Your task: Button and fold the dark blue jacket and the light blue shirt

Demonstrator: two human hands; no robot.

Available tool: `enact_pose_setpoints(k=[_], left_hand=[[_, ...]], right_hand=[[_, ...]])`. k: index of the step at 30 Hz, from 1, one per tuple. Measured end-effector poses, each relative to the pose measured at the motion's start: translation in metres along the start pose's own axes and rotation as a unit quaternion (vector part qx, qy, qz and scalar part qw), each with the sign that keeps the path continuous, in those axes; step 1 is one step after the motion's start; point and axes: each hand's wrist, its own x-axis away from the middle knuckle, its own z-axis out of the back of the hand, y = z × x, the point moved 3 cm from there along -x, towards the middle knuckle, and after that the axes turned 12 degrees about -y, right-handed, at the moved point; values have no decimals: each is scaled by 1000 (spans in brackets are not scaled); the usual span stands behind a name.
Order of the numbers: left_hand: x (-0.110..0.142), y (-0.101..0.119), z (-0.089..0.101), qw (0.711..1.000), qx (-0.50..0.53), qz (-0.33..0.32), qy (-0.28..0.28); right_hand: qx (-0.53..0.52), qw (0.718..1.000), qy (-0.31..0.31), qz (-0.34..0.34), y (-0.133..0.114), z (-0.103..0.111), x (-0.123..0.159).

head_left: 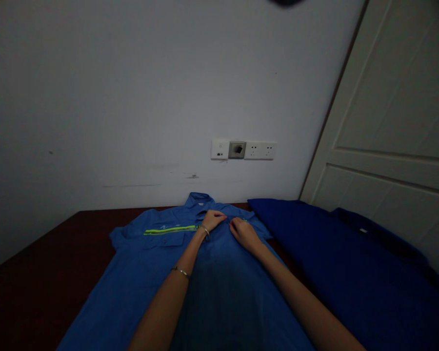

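A blue short-sleeved work shirt [139, 273] lies spread out front side up, its collar pointing at the wall. A yellow-green stripe crosses the chest above a flapped pocket. My left hand [212, 220] is over the upper front, fingers pinched on the shirt's fabric near the front opening. Close beside it on the right, my right hand [244, 232] is also closed, fingertips pinching the shirt at chest height. Whether a button is between the fingers is too small to make out. Bracelets circle my left wrist and forearm.
The shirt rests on a dark red-brown tabletop [51, 258] against a pale wall [131, 97]. A darker blue garment [351, 273] lies to the right. Wall sockets [259, 150] sit above the table, and a white panelled door [395, 131] stands at the right.
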Motion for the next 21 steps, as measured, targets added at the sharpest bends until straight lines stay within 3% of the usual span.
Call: enact_pose_setpoints(k=[10,16,21], left_hand=[[1,-6,3,998,38,-11,-46],[0,-6,6,997,55,-9,-53],[1,-1,10,997,9,23,-76]], right_hand=[[24,996,-7,-80,-7,-1,0],[39,995,1,-95,-7,0,1],[49,994,-5,-95,-8,-1,2]])
